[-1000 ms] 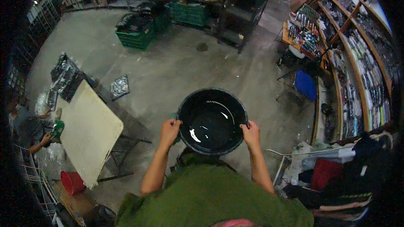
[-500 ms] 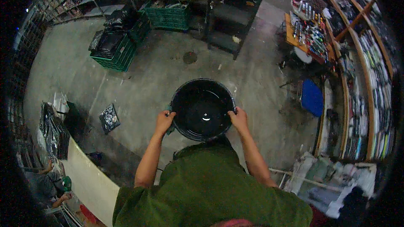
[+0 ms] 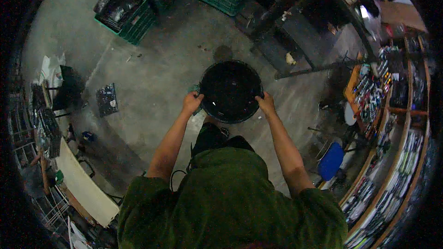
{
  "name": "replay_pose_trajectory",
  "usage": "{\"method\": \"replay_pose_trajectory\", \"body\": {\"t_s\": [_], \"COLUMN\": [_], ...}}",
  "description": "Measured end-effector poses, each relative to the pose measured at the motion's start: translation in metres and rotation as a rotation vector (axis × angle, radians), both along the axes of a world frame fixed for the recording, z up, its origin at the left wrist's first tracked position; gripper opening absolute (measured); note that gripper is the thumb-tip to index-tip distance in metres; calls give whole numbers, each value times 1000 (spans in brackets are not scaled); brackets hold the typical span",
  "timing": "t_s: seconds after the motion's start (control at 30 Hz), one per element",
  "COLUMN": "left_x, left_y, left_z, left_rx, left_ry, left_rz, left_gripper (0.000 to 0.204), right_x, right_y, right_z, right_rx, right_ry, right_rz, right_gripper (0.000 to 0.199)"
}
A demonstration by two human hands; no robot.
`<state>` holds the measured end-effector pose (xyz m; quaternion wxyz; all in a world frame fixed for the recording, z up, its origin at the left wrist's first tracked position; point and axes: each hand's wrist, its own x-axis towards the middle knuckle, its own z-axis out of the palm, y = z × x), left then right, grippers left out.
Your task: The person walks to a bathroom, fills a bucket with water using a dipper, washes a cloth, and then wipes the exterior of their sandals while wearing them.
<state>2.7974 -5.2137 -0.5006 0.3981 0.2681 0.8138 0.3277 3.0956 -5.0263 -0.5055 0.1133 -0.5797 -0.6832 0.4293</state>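
Observation:
A round black basin is held out in front of me above the concrete floor, its dark inside facing up with small glints of light. My left hand grips its left rim, thumb over the edge, together with a greenish cloth that hangs outside the rim. On the opposite rim, my right hand is closed in the same way. Dark shine hides whether the basin contains anything. Below it, one of my feet shows in a sandal.
Green crates with black bags stand at the far left. A dark metal rack is ahead to the right. A blue chair stands by the right shelves. A flat dark packet lies left; a cream tabletop is nearer.
The view has turned and moved forward, bringing the dark rack closer. The basin stays held in both hands, and a foot now shows below it.

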Motion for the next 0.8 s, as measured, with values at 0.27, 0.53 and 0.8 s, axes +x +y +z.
{"method": "replay_pose_trajectory", "body": {"t_s": [0.27, 0.53, 0.8], "left_x": [-67, -123, -136], "left_y": [160, 256, 250], "left_z": [-184, -370, -484], "left_rx": [15, -117, -295], "left_ry": [129, 56, 19], "left_rz": [41, 132, 155], "left_gripper": [32, 33, 40], "right_x": [-74, -163, -193], "right_y": [160, 275, 289], "right_z": [-211, -416, -477], "right_rx": [-101, -501, -696], "right_ry": [-114, 41, -40], "right_rz": [-36, -199, -154], "right_gripper": [37, 55, 79]}}
